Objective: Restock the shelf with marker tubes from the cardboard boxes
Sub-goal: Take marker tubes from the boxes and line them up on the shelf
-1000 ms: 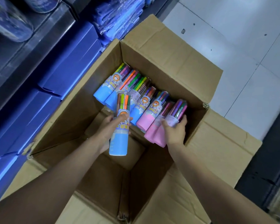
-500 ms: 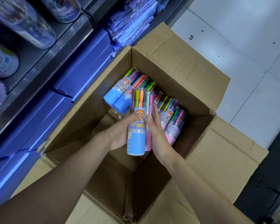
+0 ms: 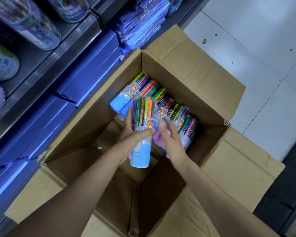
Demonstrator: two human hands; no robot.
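Marker tube (image 3: 141, 132), the blue-capped one, is up in your left hand (image 3: 132, 139), held above the open cardboard box (image 3: 191, 69), thumb wrapped across its label and fingers curled behind it. There's a pink-based tube (image 3: 156, 139) tucked right behind it, and your right hand (image 3: 171, 141) is flat against that one, fingers straight and spread, pressing rather than gripping. Whether your left fingers also have hold of the pink one, I can't tell. Down in the box, more tubes (image 3: 171, 108) lie side by side against the far wall, caps toward you, marker tips pointing away. On your left, the metal shelf (image 3: 46, 65) carries clear tubes of stock up top, with blue boxes (image 3: 85, 74) stacked underneath it.
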